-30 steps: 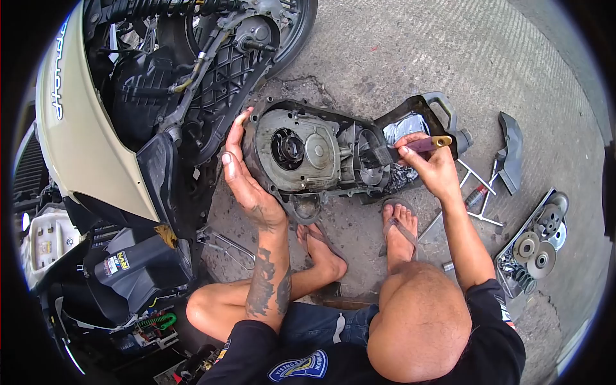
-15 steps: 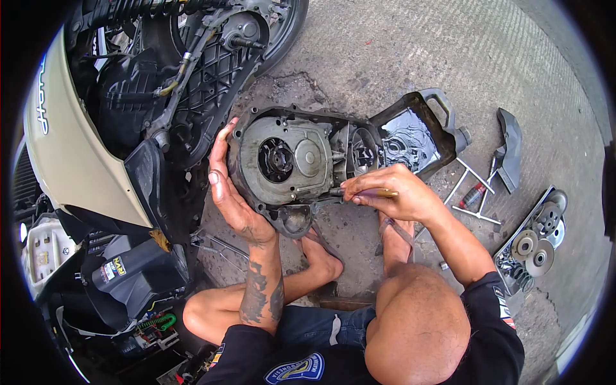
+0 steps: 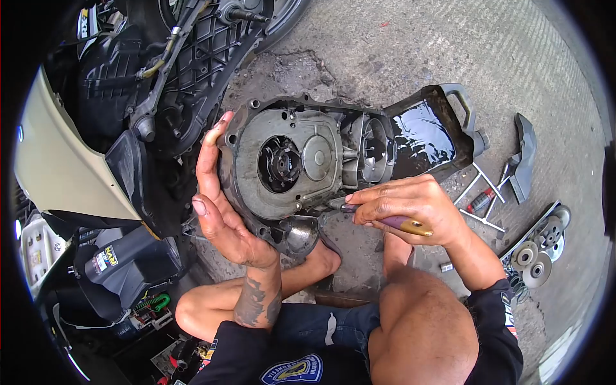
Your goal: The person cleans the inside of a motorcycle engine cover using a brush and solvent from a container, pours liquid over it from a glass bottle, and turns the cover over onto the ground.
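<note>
A grey metal engine cover point(image 3: 247, 168) with a round opening is tilted up at the centre, its right end over a cut-open jug point(image 3: 471, 122) that holds dark, shiny liquid point(image 3: 423, 136). My left hand point(image 3: 224, 202) grips the cover's left rim, thumb and fingers around the edge. In my right hand point(image 3: 410, 208) is a brush with a purple and gold handle point(image 3: 404, 224). The brush's tip lies against the lower edge of the cover, where the bristles are hard to make out.
A partly stripped scooter point(image 3: 77, 154) with its wheel and drive case fills the left side. At the right are a white metal frame point(image 3: 481, 221), a red screwdriver point(image 3: 481, 199), a dark plastic piece point(image 3: 525, 157) and a tray point(image 3: 507, 253) of discs and springs. My feet and knees are below.
My right hand has moved from above the jug to the cover's lower edge with the brush. My left hand has shifted left with the cover, which is tilted differently. More liquid surface shows.
</note>
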